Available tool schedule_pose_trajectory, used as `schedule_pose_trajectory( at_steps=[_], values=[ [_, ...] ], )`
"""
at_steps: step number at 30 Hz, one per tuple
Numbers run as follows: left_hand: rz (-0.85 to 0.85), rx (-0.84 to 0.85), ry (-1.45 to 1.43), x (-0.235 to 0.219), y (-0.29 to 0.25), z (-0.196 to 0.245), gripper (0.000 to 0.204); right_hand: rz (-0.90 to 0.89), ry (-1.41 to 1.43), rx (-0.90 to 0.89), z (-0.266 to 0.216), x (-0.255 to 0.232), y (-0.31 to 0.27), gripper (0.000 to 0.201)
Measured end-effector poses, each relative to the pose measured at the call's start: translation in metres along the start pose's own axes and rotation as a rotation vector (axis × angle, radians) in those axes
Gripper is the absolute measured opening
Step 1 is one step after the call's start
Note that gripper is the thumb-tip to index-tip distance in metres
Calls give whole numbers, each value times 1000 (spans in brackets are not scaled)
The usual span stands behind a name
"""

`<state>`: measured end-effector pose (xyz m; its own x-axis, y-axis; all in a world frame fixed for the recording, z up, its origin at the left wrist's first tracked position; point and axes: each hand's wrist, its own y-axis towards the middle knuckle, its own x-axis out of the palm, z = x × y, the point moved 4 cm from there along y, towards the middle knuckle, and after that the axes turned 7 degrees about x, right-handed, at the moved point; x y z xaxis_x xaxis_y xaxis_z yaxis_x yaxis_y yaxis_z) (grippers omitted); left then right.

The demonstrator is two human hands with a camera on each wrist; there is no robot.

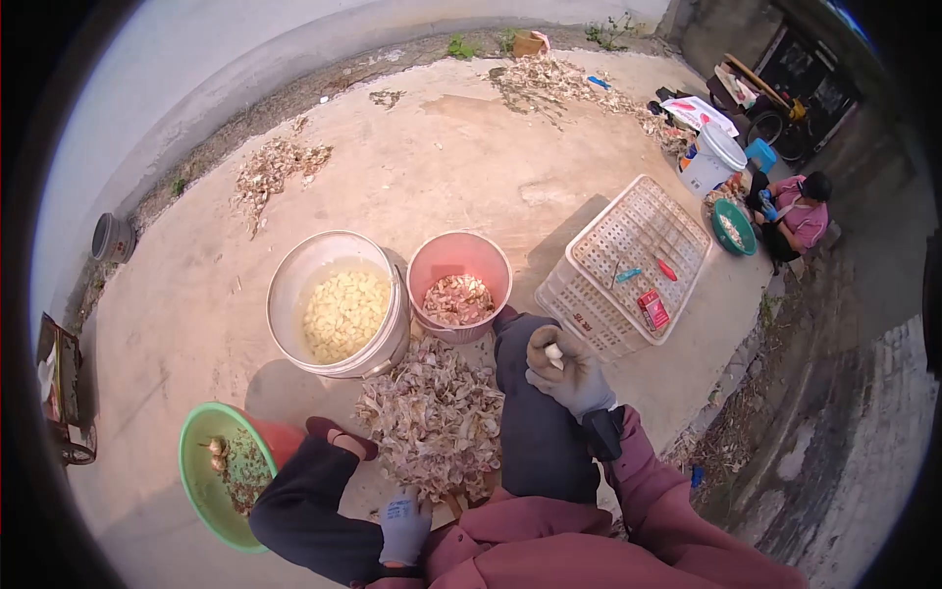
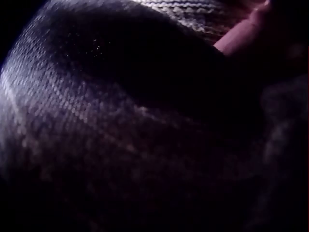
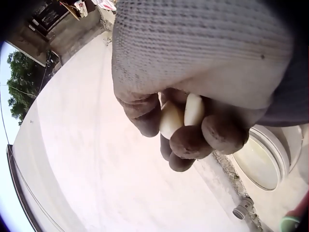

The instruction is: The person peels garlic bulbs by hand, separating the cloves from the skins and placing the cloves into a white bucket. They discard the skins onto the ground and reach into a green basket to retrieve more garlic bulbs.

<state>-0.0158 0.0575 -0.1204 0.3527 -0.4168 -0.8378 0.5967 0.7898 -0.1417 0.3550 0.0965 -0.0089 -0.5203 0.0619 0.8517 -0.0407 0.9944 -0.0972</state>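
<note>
My gloved right hand [image 1: 567, 373] is raised over my right thigh. Its curled fingers hold two pale peeled garlic cloves [image 3: 171, 120], side by side in the right wrist view. My gloved left hand [image 1: 404, 525] is low between my legs, beside the left thigh and at the near edge of a heap of garlic skins [image 1: 432, 422]. The left wrist view is dark, mostly knit glove [image 2: 43, 106] close up, with a pinkish stub [image 2: 239, 36] at upper right; I cannot tell what those fingers hold. Beyond the heap stands a white bucket [image 1: 282, 294] of peeled cloves [image 1: 343, 316] in liquid.
A pink bucket [image 1: 427, 260] holds reddish cloves. An upturned-looking white crate [image 1: 608, 236] bears a red packet [image 1: 653, 309] and small tools [image 1: 667, 270]. At left is a green basin [image 1: 191, 471] with bulbs. Another person [image 1: 800, 211] sits at far right by a green bowl [image 1: 751, 236].
</note>
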Motion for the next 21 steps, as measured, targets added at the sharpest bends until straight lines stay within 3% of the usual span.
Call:
schedule_pose_trajectory(
  at_steps=[6,9,11,13,14,17,18,19,20,21],
  values=[
    [-17,119,53,12,-6,-10,22,-78,71,36,10,-6,5,35],
    [-34,91,42,3,-5,-7,21,26,58,29,11,-6,2,34],
    [44,239,262,-4,-8,2,19,34,63,19,12,-5,1,33],
    [22,151,112,1,-2,1,22,17,70,-11,10,-3,-1,31],
    [23,26,-28,-7,-2,1,29,-32,91,5,10,-1,0,30],
    [212,26,-90,-52,3,12,29,-16,13,-44,7,5,3,33],
    [347,55,-157,-84,6,24,27,-53,57,-25,6,-1,4,33],
    [344,-8,-210,-110,9,27,27,-24,50,-49,6,-8,2,32],
    [433,51,-220,-142,9,31,28,-123,99,-15,3,-13,5,29],
    [377,-75,-409,-168,8,29,30,-33,58,-15,0,-23,3,26]
  ],
)
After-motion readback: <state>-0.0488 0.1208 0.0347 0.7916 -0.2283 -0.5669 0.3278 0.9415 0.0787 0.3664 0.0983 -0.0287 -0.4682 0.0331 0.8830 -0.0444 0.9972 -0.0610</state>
